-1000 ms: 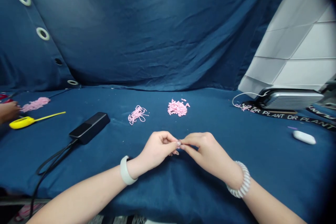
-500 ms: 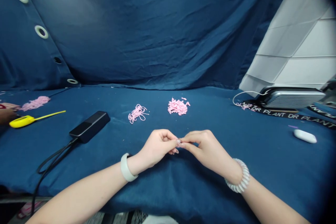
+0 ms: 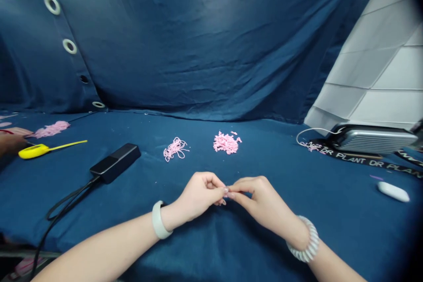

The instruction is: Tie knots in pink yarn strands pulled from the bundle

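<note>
Fingertip to fingertip, my left hand (image 3: 203, 194) and my right hand (image 3: 256, 194) meet above the front of the blue cloth. Thumb and fingers are pinched on both hands. Whatever sits between them is too small and too covered to name. Beyond my left hand lies a loose tangle of pink cord (image 3: 175, 149). A heap of small pink knotted pieces (image 3: 226, 142) lies just beyond where my fingertips meet.
At left are a black power adapter (image 3: 115, 163) with its cable, a yellow-handled tool (image 3: 35, 151), pink yarn (image 3: 52, 128) and another person's hand (image 3: 13, 139). At right are a ridged silver case (image 3: 376, 140), a lettered black strap (image 3: 357, 158) and a white earbud case (image 3: 393, 191).
The view has tilted up a little, so the things on the cloth sit lower in the picture. Both hands keep the same pinch, fingertips together.
</note>
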A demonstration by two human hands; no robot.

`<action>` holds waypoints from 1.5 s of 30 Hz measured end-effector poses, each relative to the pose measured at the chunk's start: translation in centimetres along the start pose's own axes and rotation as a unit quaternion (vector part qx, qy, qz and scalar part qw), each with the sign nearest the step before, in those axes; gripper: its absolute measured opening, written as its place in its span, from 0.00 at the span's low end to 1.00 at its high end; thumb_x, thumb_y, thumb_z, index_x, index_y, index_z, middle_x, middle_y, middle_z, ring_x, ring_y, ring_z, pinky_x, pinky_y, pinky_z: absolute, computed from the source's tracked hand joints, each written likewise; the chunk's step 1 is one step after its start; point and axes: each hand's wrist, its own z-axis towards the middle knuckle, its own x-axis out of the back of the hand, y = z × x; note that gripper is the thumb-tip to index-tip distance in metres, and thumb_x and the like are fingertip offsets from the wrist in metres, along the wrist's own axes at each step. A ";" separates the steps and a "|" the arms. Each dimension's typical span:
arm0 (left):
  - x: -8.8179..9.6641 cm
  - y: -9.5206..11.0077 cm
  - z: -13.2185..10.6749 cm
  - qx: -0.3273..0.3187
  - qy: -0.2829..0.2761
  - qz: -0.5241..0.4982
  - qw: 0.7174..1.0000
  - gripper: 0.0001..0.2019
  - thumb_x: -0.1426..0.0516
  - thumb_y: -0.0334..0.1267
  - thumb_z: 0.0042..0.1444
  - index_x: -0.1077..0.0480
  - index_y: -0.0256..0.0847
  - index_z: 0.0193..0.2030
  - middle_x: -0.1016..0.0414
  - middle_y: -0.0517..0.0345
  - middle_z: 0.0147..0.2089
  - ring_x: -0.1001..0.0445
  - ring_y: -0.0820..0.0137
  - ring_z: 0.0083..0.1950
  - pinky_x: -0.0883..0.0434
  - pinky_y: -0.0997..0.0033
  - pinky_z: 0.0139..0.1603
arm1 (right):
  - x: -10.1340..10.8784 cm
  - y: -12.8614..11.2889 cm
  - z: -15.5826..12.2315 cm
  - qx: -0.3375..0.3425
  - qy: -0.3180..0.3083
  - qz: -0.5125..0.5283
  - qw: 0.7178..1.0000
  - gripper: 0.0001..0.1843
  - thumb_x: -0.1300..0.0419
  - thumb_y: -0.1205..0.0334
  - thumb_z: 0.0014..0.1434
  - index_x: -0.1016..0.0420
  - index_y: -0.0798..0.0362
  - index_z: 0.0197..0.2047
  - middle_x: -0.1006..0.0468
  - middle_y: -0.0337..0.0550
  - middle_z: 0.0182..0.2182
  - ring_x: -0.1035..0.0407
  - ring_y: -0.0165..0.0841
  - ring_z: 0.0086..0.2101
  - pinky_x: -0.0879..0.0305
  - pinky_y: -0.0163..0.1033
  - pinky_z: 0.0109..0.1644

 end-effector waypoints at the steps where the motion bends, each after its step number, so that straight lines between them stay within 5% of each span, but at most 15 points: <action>1: 0.0 0.0 0.0 -0.002 -0.001 0.004 1.000 0.08 0.39 0.37 0.47 0.31 0.33 0.26 0.27 0.57 0.20 0.29 0.76 0.22 0.32 0.77 0.26 | -0.1 0.1 0.0 0.006 0.005 -0.009 1.000 0.11 0.44 0.65 0.59 0.20 0.47 0.36 0.20 0.38 0.31 0.28 0.29 0.32 0.36 0.33 0.39; 13: 0.1 0.4 0.1 0.003 0.033 0.024 0.999 0.07 0.41 0.37 0.49 0.30 0.33 0.28 0.27 0.56 0.22 0.28 0.74 0.24 0.32 0.78 0.26 | -2.1 1.6 0.2 0.047 0.072 -0.183 0.979 0.12 0.50 0.74 0.60 0.26 0.54 0.38 0.25 0.44 0.32 0.30 0.32 0.32 0.33 0.37 0.38; 19: 0.2 1.0 0.0 0.042 0.048 -0.079 0.995 0.07 0.45 0.39 0.54 0.37 0.38 0.33 0.25 0.55 0.30 0.26 0.75 0.27 0.30 0.77 0.28 | -2.9 2.3 0.2 0.084 0.105 -0.273 0.953 0.21 0.53 0.75 0.60 0.36 0.54 0.56 0.27 0.49 0.42 0.30 0.35 0.37 0.31 0.41 0.42; 25: 0.1 1.5 -0.3 0.067 0.073 -0.127 0.987 0.05 0.48 0.36 0.57 0.42 0.41 0.38 0.26 0.57 0.29 0.25 0.73 0.27 0.28 0.74 0.29 | -3.0 2.5 0.2 0.127 0.095 -0.310 0.937 0.18 0.54 0.76 0.59 0.28 0.55 0.46 0.26 0.49 0.41 0.31 0.36 0.38 0.32 0.44 0.42; 34: 0.0 1.1 -0.3 0.096 0.018 -0.316 0.944 0.07 0.43 0.28 0.52 0.39 0.38 0.35 0.27 0.58 0.30 0.27 0.78 0.29 0.27 0.76 0.33 | -2.9 1.9 0.7 0.130 0.218 -0.082 0.964 0.14 0.50 0.71 0.59 0.25 0.52 0.43 0.25 0.45 0.35 0.31 0.32 0.37 0.32 0.39 0.41; 45: 0.5 1.6 -0.5 0.013 -0.004 -0.179 0.984 0.17 0.37 0.32 0.45 0.39 0.37 0.40 0.27 0.57 0.31 0.26 0.72 0.33 0.26 0.73 0.31 | -3.0 1.9 1.1 -0.014 0.191 0.201 0.961 0.07 0.40 0.63 0.54 0.20 0.50 0.35 0.25 0.42 0.30 0.31 0.31 0.32 0.34 0.37 0.37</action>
